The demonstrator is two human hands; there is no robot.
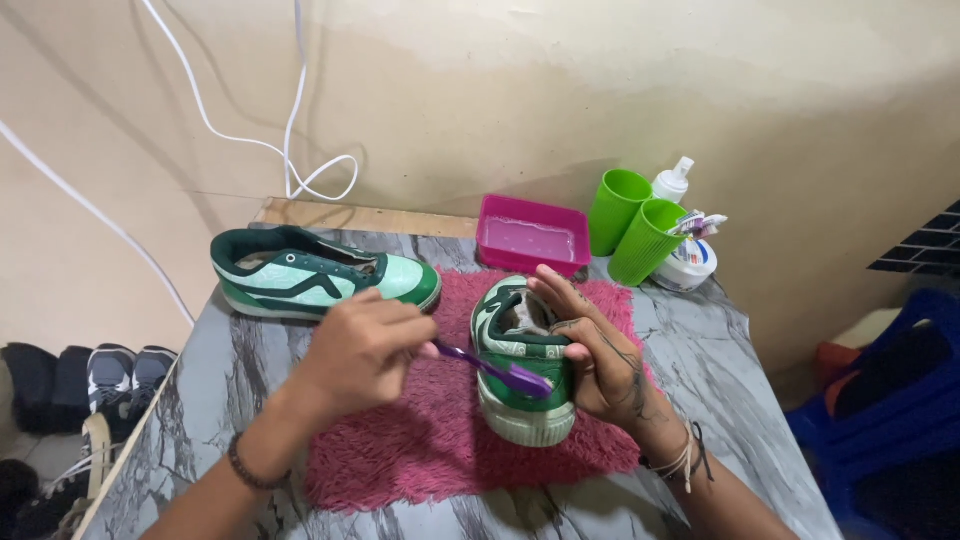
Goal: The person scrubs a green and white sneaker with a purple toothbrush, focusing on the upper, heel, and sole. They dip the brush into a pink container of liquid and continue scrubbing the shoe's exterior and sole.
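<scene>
**Brush on the toe, shoe held fast on the mat**

The left hand point(360, 350) was clenched around the handle of a purple toothbrush point(495, 370), whose head lay against the upper of a green-and-white sneaker point(520, 360) just to that hand's right. The right hand point(595, 350) grasped the sneaker from its outer side, fingers spread along the collar and flank, the toe pointing back toward the person. The shoe stood on a shaggy pink mat point(440, 440) spread beneath both hands on a marbled grey table point(720, 400).

By its look the sneaker was light, with a soft, yielding upper and a stiff rubber sole; the firmest hold was probably at the sole's edge and heel, where it would not collapse. The brush was slim, hard plastic, likely slippery when wet.

Beyond the left hand lay the matching sneaker point(320, 275) on its side, clear of the mat's far edge. Beyond the right hand sat a shallow magenta tray point(530, 235) holding water, then two ribbed lime-green cups point(630, 225), the nearer one holding a tube with red, white and blue print. Behind them stood a white bottle point(672, 182) with a nozzle cap, and a round white tub point(690, 265) with a blue-and-red label, too small to make out further.
</scene>
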